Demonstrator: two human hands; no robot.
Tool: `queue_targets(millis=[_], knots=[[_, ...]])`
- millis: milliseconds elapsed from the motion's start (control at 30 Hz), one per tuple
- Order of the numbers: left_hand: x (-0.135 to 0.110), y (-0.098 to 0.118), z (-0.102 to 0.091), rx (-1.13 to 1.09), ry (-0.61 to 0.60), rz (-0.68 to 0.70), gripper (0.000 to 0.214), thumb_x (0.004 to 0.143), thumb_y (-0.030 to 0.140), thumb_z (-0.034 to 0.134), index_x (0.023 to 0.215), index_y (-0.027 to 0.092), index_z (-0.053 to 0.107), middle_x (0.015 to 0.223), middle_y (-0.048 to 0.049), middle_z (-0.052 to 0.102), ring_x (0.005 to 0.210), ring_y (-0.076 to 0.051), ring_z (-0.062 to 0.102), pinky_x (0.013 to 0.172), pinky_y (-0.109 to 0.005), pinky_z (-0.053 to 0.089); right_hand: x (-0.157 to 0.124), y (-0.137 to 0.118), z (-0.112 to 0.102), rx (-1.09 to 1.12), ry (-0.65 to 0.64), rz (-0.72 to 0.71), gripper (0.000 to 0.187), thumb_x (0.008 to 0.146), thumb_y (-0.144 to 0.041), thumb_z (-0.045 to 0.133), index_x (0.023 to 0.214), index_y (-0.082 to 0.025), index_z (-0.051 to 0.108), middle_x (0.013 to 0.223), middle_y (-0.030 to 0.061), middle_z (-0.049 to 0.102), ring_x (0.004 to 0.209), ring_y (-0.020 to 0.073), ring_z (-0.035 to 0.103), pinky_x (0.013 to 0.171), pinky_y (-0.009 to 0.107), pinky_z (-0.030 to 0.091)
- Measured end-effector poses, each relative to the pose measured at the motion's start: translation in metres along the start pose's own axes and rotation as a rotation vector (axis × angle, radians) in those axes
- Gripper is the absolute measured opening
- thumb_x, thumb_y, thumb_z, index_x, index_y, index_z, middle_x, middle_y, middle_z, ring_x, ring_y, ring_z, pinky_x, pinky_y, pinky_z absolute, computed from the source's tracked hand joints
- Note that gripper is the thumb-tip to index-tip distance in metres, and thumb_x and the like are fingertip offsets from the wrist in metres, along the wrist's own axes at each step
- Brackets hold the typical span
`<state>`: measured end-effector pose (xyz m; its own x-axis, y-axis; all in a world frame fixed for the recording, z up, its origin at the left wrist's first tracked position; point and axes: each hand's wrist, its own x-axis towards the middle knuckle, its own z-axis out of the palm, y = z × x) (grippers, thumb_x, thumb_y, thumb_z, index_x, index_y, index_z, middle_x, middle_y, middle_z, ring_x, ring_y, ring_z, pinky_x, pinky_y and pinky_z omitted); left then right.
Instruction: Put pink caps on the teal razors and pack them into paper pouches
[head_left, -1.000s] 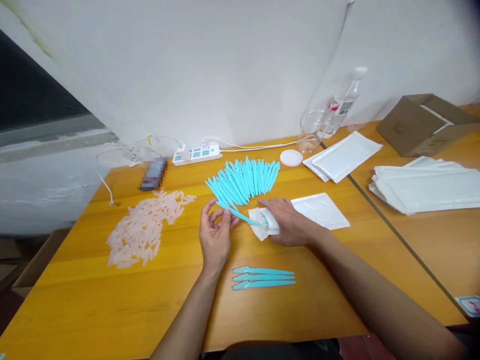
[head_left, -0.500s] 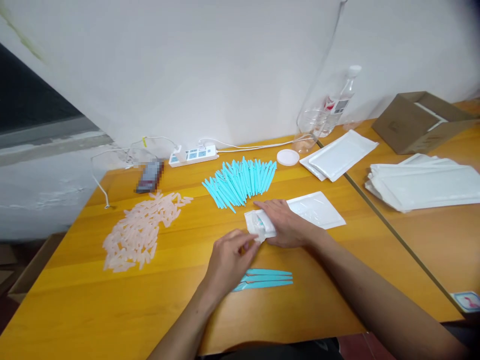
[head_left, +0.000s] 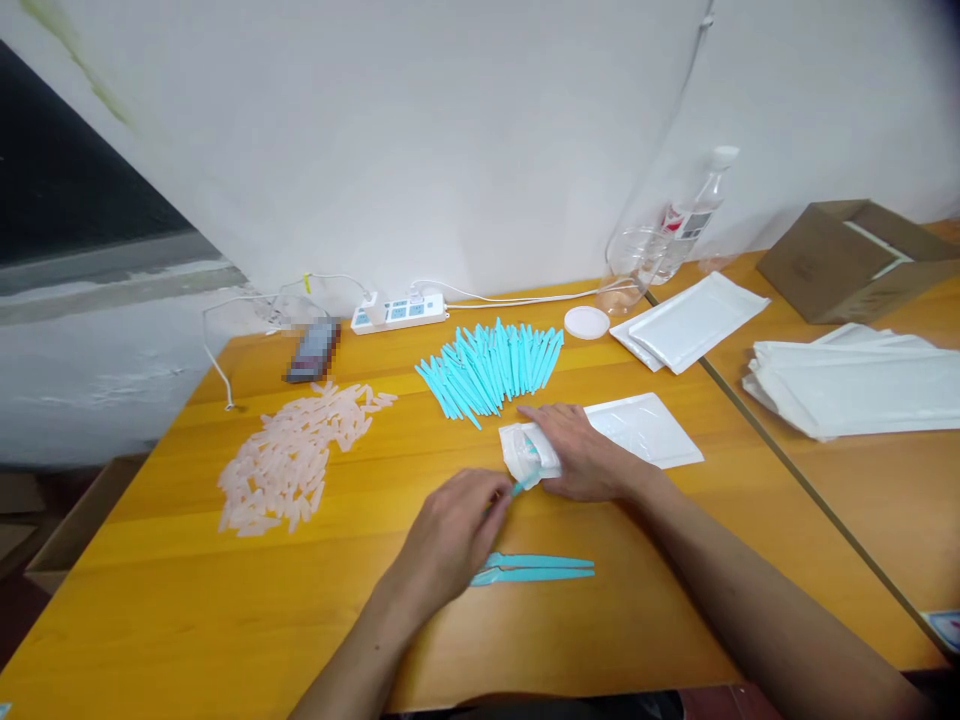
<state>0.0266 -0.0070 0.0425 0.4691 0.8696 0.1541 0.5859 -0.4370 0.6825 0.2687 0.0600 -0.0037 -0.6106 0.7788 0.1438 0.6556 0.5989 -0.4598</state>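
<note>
My left hand [head_left: 461, 525] pinches a slim turquoise plastic stick [head_left: 517, 489]; its far end is at the open mouth of a white pouch [head_left: 517, 450]. Closed around the pouch's right side, my right hand [head_left: 574, 450] keeps it on the table. Some turquoise shows inside the pouch's clear opening. Below the hands lie two more turquoise sticks [head_left: 544, 574], their left ends partly behind my left hand. A second, flat white pouch [head_left: 649, 430] lies under or beside my right wrist. Beyond the hands is a heap of turquoise sticks [head_left: 487, 370].
Small pale pink pieces [head_left: 292, 465] are spread at left. Behind them are a blurred phone [head_left: 313, 350] and a power strip [head_left: 399, 313]. A round lid [head_left: 586, 322], a bottle [head_left: 694, 220], more white pouches [head_left: 697, 325], a pouch stack [head_left: 862, 385] and a cardboard box [head_left: 840, 260] stand right.
One of three turquoise sticks in front has left the table, and my left hand now holds a stick at the pouch mouth. My right hand keeps its grip. The view has shifted slightly.
</note>
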Motion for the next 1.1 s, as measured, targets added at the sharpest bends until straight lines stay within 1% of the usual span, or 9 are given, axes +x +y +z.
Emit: queue_targets(millis=[133, 233, 400, 567, 633, 733, 833, 933, 1100], knots=[[0.005, -0.017, -0.018, -0.386, 0.411, -0.269, 0.047, 0.093, 0.033, 0.064, 0.137, 0.027, 0.049, 0.106, -0.0032, 0.068, 0.087, -0.016, 0.073, 0.084, -0.030, 0.058, 0.001, 0.000, 0.000, -0.007, -0.015, 0.008, 0.090, 0.071, -0.030, 0.071, 0.151, -0.014, 0.033, 0.126, 0.0182, 0.059, 0.113, 0.0362, 0.052, 0.096, 0.049, 0.037], [0.014, -0.030, -0.011, -0.570, 0.510, -0.385, 0.051, 0.091, 0.039, 0.065, 0.136, 0.021, 0.051, 0.097, -0.0039, 0.070, 0.082, -0.017, 0.074, 0.080, -0.030, 0.060, 0.001, -0.002, -0.002, -0.003, -0.020, 0.010, 0.086, 0.074, -0.030, 0.068, 0.151, -0.014, 0.033, 0.127, 0.0183, 0.059, 0.113, 0.0359, 0.052, 0.096, 0.049, 0.037], [0.030, -0.035, 0.033, -0.523, 0.284, -0.429, 0.029, 0.093, 0.037, 0.060, 0.108, 0.015, 0.071, 0.088, -0.0075, 0.076, 0.080, -0.019, 0.072, 0.076, -0.030, 0.057, 0.003, -0.008, -0.005, 0.010, -0.032, 0.015, 0.089, 0.072, -0.029, 0.069, 0.151, -0.012, 0.032, 0.127, 0.0185, 0.059, 0.113, 0.0352, 0.051, 0.096, 0.047, 0.037], [0.057, -0.016, 0.065, -0.079, 0.081, -0.074, 0.025, 0.090, 0.015, 0.057, 0.072, 0.020, 0.074, 0.083, -0.0043, 0.074, 0.084, -0.018, 0.065, 0.086, -0.033, 0.049, 0.005, -0.010, -0.005, -0.003, -0.004, -0.014, 0.082, 0.075, -0.028, 0.067, 0.149, -0.012, 0.035, 0.125, 0.0182, 0.060, 0.110, 0.0346, 0.052, 0.093, 0.046, 0.036], [0.060, -0.016, 0.062, -0.033, 0.054, -0.012, 0.023, 0.091, 0.016, 0.058, 0.079, 0.022, 0.076, 0.092, -0.0045, 0.075, 0.089, -0.019, 0.064, 0.089, -0.034, 0.047, 0.004, -0.009, -0.005, 0.004, 0.002, -0.009, 0.081, 0.076, -0.028, 0.066, 0.149, -0.012, 0.034, 0.126, 0.0184, 0.060, 0.109, 0.0343, 0.053, 0.092, 0.045, 0.036], [0.047, -0.024, 0.045, -0.095, 0.074, -0.063, 0.020, 0.092, 0.025, 0.063, 0.108, 0.024, 0.077, 0.104, -0.0060, 0.073, 0.095, -0.019, 0.065, 0.085, -0.031, 0.049, 0.003, -0.006, -0.007, 0.008, -0.006, -0.007, 0.085, 0.076, -0.032, 0.068, 0.151, -0.013, 0.032, 0.128, 0.0194, 0.059, 0.110, 0.0352, 0.053, 0.092, 0.046, 0.037], [0.025, -0.027, 0.025, -0.080, 0.059, -0.166, 0.020, 0.092, 0.029, 0.064, 0.106, 0.023, 0.078, 0.089, -0.0043, 0.071, 0.082, -0.017, 0.064, 0.073, -0.027, 0.048, 0.002, -0.004, -0.008, -0.039, -0.021, -0.005, 0.094, 0.073, -0.035, 0.071, 0.154, -0.011, 0.029, 0.129, 0.0207, 0.059, 0.113, 0.0370, 0.052, 0.095, 0.048, 0.036], [0.006, -0.017, 0.012, -0.024, -0.087, -0.165, 0.016, 0.092, 0.032, 0.065, 0.095, 0.025, 0.079, 0.083, -0.0014, 0.070, 0.074, -0.014, 0.063, 0.067, -0.025, 0.046, 0.000, -0.001, -0.008, -0.084, -0.009, -0.005, 0.103, 0.070, -0.038, 0.074, 0.156, -0.010, 0.025, 0.133, 0.0226, 0.056, 0.117, 0.0394, 0.051, 0.100, 0.052, 0.032], [-0.005, 0.006, 0.019, 0.131, -0.370, 0.043, 0.013, 0.091, 0.030, 0.066, 0.095, 0.030, 0.079, 0.091, 0.0001, 0.071, 0.085, -0.016, 0.066, 0.072, -0.027, 0.046, -0.001, 0.003, -0.007, -0.109, -0.011, -0.002, 0.104, 0.070, -0.039, 0.073, 0.157, -0.010, 0.024, 0.137, 0.0233, 0.054, 0.119, 0.0394, 0.049, 0.101, 0.053, 0.032]])
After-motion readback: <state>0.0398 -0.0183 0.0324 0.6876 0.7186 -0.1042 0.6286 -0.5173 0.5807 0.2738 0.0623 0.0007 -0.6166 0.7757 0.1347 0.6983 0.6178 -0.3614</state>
